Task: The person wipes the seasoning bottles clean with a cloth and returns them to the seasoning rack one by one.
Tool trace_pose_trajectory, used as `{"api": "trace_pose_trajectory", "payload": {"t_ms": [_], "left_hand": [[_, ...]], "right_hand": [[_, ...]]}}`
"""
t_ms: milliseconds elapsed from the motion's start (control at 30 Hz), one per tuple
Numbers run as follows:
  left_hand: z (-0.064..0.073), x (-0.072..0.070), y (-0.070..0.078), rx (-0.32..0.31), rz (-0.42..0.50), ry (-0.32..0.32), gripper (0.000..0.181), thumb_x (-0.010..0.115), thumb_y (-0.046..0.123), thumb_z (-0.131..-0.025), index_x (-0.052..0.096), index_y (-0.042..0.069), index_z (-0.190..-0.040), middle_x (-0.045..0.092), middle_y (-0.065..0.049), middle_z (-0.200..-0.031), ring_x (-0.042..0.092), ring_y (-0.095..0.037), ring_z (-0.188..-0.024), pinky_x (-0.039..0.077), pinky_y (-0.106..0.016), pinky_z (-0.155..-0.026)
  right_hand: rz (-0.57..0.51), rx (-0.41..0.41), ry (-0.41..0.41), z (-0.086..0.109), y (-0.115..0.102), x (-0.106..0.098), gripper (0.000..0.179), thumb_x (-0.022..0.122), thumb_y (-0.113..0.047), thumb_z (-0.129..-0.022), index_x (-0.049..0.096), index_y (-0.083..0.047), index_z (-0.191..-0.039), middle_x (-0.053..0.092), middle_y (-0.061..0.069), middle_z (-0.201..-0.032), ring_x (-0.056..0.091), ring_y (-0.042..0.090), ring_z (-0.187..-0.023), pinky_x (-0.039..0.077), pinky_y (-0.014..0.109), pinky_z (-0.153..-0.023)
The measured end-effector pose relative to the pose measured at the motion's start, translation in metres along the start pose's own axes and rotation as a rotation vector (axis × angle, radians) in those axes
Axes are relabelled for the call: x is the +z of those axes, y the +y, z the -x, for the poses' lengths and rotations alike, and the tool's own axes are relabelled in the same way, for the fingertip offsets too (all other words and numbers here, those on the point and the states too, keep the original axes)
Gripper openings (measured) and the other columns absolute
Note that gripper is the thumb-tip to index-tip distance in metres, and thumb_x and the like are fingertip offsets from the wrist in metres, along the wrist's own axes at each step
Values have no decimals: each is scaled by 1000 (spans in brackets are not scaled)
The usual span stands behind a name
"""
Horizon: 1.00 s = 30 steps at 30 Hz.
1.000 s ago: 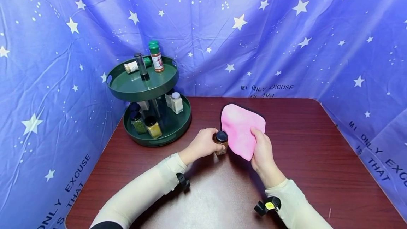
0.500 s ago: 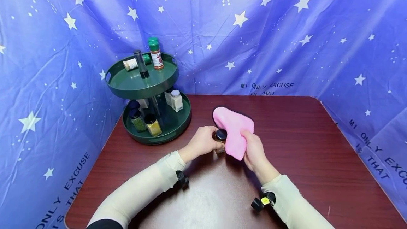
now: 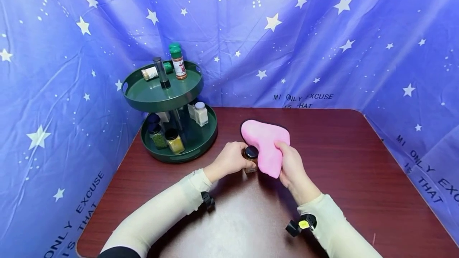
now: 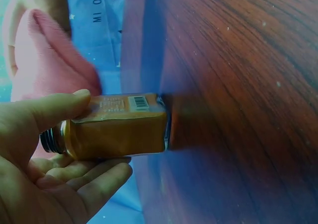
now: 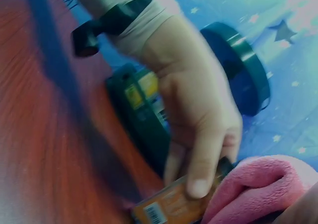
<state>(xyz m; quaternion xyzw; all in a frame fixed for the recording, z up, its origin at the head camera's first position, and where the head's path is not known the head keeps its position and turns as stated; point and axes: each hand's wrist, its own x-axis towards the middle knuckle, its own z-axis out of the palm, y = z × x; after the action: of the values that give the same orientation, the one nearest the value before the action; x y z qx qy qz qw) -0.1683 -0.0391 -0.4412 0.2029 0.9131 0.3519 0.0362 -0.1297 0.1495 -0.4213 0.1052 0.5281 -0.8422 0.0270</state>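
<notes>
My left hand [image 3: 231,158] grips an upright square glass spice jar [image 4: 117,132] between thumb and fingers. The jar has a black lid [image 3: 252,152], orange-brown contents and a barcode label. Whether its base touches the table cannot be told. My right hand [image 3: 294,168] pinches a pink cloth [image 3: 267,142] with a dark edge, thumb on top. The cloth lies close against the jar's right side, bent in the middle. In the right wrist view, the left hand [image 5: 198,110] holds the jar beside the folded pink cloth [image 5: 263,186].
A two-tier green turntable rack [image 3: 157,102] stands at the back left. Green-capped shakers [image 3: 179,65] are on its upper tier, one lying down. Below are jars, including a yellow one [image 3: 175,141] and a white one [image 3: 201,114]. A starry blue curtain [image 3: 244,31] surrounds the brown table [image 3: 340,162].
My right hand has brought the cloth left against the jar, and the cloth has bent out of its flatter spread. The left hand keeps its hold on the jar with hardly any movement.
</notes>
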Motion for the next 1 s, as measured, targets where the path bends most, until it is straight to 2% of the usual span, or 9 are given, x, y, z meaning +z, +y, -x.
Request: {"api": "trace_pose_trajectory", "payload": {"t_ms": [100, 167, 333, 467, 567, 667, 833, 900, 1000], "left_hand": [[0, -1, 1, -13, 6, -6, 30, 93, 30, -71, 72, 17, -88, 71, 11, -78, 63, -8, -76, 51, -22, -70], [0, -1, 2, -18, 14, -12, 30, 93, 30, -72, 72, 17, -88, 71, 11, -77, 63, -8, -75, 51, -22, -70], [0, -2, 3, 1, 1, -20, 28, 94, 30, -71, 71, 18, -84, 70, 12, -74, 63, -7, -73, 51, -22, -68], [0, -1, 2, 14, -28, -9, 30, 94, 32, -70, 70, 20, -81, 69, 12, -73, 62, -7, -71, 50, -22, -67], [0, 0, 0, 5, -20, -4, 30, 94, 32, -70, 70, 19, -83, 70, 11, -75, 62, -7, -71, 51, -22, -68], [1, 1, -1, -9, -7, -13, 31, 94, 31, -70, 71, 17, -87, 72, 10, -79, 63, -7, -74, 51, -22, -70], [1, 0, 1, -13, -27, -12, 33, 94, 30, -71, 72, 14, -90, 73, 7, -83, 64, -8, -79, 52, -22, -73], [0, 0, 1, -10, -32, -10, 32, 94, 30, -71, 71, 15, -89, 72, 8, -82, 64, -8, -78, 52, -22, -72], [-1, 0, 1, -1, -21, -11, 31, 93, 30, -71, 71, 16, -88, 72, 9, -80, 63, -7, -76, 51, -21, -71]], "right_hand": [[-72, -32, -17, 3, -1, 0, 11, 45, -12, -106, 53, -6, -104, 68, -3, -82, 68, 7, -76, 58, 24, -68], [-71, -37, -8, 2, 5, -2, 11, 45, -14, -106, 53, -6, -105, 69, -4, -82, 69, 8, -75, 58, 26, -66], [52, 29, 59, -9, 34, -13, 13, 47, -16, -104, 53, -6, -100, 68, -6, -74, 67, 6, -68, 57, 24, -64], [107, 74, 64, -13, 45, -17, 13, 47, -17, -104, 53, -5, -103, 67, -8, -75, 64, 4, -69, 56, 21, -67], [76, 55, 67, -10, 36, -11, 12, 48, -16, -104, 53, -5, -104, 67, -8, -76, 65, 5, -71, 56, 22, -68], [5, 11, 67, -4, 18, -5, 11, 49, -14, -104, 55, -6, -100, 68, -6, -75, 66, 7, -69, 57, 24, -65], [-83, -38, -9, 4, -8, -2, 15, 44, -15, -106, 56, -9, -99, 69, -2, -77, 70, 10, -69, 59, 28, -62], [-84, -30, -19, 2, -7, -2, 16, 43, -16, -106, 55, -10, -99, 70, -2, -76, 70, 10, -69, 58, 28, -61], [-42, -18, 39, -3, 8, -5, 14, 45, -17, -105, 55, -9, -98, 68, -4, -74, 68, 8, -67, 57, 26, -60]]}}
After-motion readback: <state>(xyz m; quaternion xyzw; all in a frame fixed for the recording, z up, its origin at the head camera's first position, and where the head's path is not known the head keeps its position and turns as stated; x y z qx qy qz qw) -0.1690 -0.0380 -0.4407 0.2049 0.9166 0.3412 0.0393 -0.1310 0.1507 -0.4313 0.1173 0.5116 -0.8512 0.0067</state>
